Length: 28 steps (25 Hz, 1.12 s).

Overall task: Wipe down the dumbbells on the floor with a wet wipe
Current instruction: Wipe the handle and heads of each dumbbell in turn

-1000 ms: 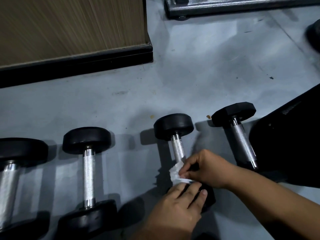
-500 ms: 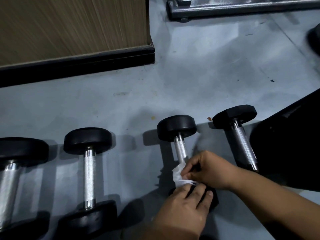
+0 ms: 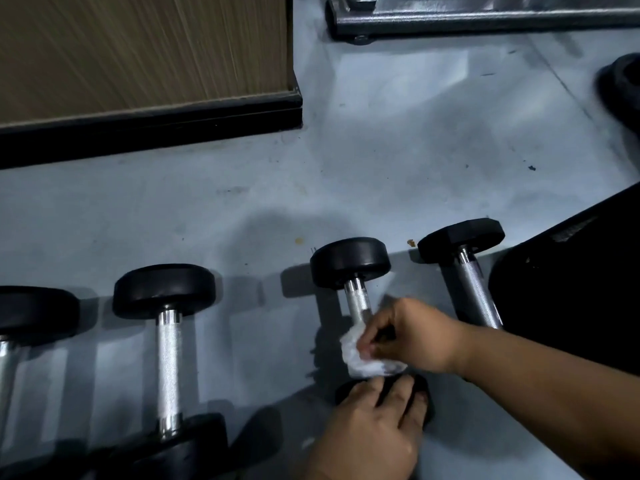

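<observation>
We see the right hand (image 3: 412, 336) with fingers curled, pinching a crumpled white wet wipe (image 3: 363, 358) against the chrome handle of the third black round-headed dumbbell (image 3: 349, 263). The left hand (image 3: 372, 427) rests with fingers spread on its near head. It lies on a scuffed grey floor (image 3: 398, 150), between a larger round dumbbell (image 3: 166, 291) and a hexagonal one (image 3: 462, 239). Beyond stand a wood-grain panel with black skirting (image 3: 138, 53) and a grey metal frame (image 3: 485, 15).

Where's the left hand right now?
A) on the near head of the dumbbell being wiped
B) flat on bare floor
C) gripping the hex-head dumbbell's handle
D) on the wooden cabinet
A: the left hand rests on the near black head of the dumbbell while the right hand holds the wet wipe at its handle.
</observation>
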### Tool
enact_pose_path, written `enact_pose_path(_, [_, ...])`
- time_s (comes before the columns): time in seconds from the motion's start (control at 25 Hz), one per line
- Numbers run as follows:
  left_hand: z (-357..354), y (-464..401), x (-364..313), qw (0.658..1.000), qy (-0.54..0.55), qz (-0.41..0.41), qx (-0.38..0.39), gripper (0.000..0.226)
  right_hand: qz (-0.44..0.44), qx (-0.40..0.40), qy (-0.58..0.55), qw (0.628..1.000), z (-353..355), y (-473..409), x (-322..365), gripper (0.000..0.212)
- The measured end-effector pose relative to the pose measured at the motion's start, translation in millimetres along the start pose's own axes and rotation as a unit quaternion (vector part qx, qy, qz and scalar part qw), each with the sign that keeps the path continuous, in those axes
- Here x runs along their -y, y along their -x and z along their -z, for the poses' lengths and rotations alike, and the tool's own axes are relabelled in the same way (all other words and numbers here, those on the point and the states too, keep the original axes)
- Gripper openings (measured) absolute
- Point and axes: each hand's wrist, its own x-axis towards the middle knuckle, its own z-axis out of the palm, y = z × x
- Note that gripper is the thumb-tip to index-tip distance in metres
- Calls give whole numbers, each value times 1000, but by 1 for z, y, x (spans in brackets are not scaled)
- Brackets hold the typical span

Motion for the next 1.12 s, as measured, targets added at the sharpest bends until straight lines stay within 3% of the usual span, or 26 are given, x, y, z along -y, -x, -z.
enact_pose_path(0.16, [-13,-4,0,996,66,62,-16,28,-6,65,51,997,12,3,11,9])
enact_pose_path(0.32, [-5,-15,-1,995,51,69,-44,29,-15,81,125,989,18,0,23,15])
enact_pose_path(0.44, [-27,-7,-4,993,57,99,16,32,-9,28,169,985,10,5,27,16])
enact_pose_path(0.52, [-36,-3,-5,994,87,59,-4,32,1,-7,182,983,4,10,26,17])
enact_pose_path(0.64, [-12,-11,-5,997,60,-6,42,33,-8,-23,176,984,3,9,26,16])
enact_pose_path(0.84, [-1,-9,-11,994,23,-11,104,47,-5,-119,128,985,21,-27,26,9])
enact_pose_path(1.04, [21,-7,1,993,85,6,76,49,9,45,151,988,7,10,21,12])
enact_pose_path(1.12, [28,3,8,992,109,-1,59,46,10,42,166,985,7,11,22,13])
